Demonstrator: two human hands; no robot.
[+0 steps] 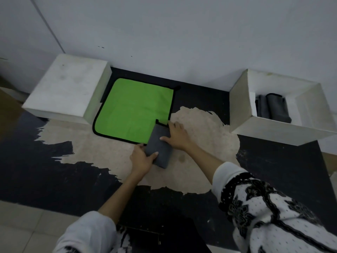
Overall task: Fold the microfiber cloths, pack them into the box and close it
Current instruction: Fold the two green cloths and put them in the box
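Patterned white sleeves (273, 212) fill the bottom of the view, and from them both forearms reach forward to a folded grey microfiber cloth (159, 143) lying on the worn tan patch of the dark floor (200, 143). The left hand (142, 159) grips the cloth's near left edge, thumb curled over the top, while the right hand (176, 136) presses on its far right side with fingers laid nearly flat. The two hands sit close together, one on each side of the small bundle. The cloth's far end overlaps the near right corner of a green microfiber cloth (135, 110) spread flat with black edging. To the right stands an open white box (284, 128), already holding dark rolled or folded cloths (273, 108); to the left lies what appears to be the box's lid (63, 84), turned over. The step in hand looks like finishing the grey fold. To do it well, the right palm should smooth toward the crease, edges kept aligned, then both hands should pinch the bundle firmly so it does not spring open on the way to the box, and avoid dragging the green cloth along.
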